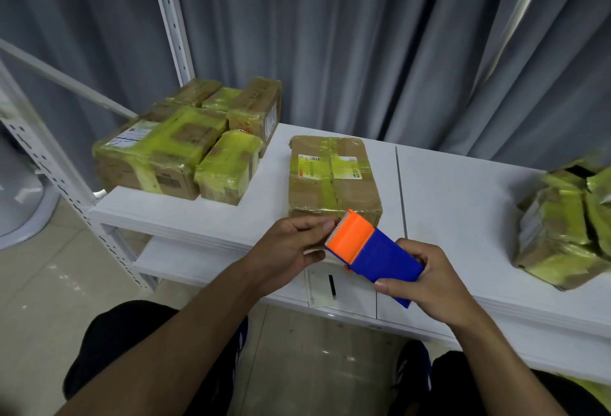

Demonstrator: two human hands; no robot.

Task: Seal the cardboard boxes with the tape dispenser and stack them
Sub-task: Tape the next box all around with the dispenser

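Presently in hand: readying the tape dispenser for a sealing pass; by the look of it, working the tape's free end loose.
Where held: in the air over the near edge of the table, orange toothed head touching or just short of the near end of the middle box; cannot tell which.
Grip, right: right hand wrapped round the blue body at 4 o'clock of the head, thumb along the lower side.
Grip, left: left hand curled at 9 o'clock of the head, thumb and forefinger pinching at the toothed edge; no tape strand made out.
Box: flat on the table at 12 o'clock of the dispenser, already banded in yellow-green tape, labels on top, standing alone.
Next move, as a guess: laying the free end on the box's near end, then drawing the dispenser toward 12 o'clock along the seam, pressing flat and tearing on the teeth.
Progress: probably well along; not yet stacked.
At 10 o'clock: taped cluster, several wrapped boxes packed close on the table's far left corner.
At 3 o'clock: right pile, crumpled taped parcels cut off by the frame edge.
Around: white shelf upright at 11 o'clock, grey curtain behind, paper label on the table's front at 6 o'clock.
In the way: nothing between dispenser and box; tape apt to fold on itself.
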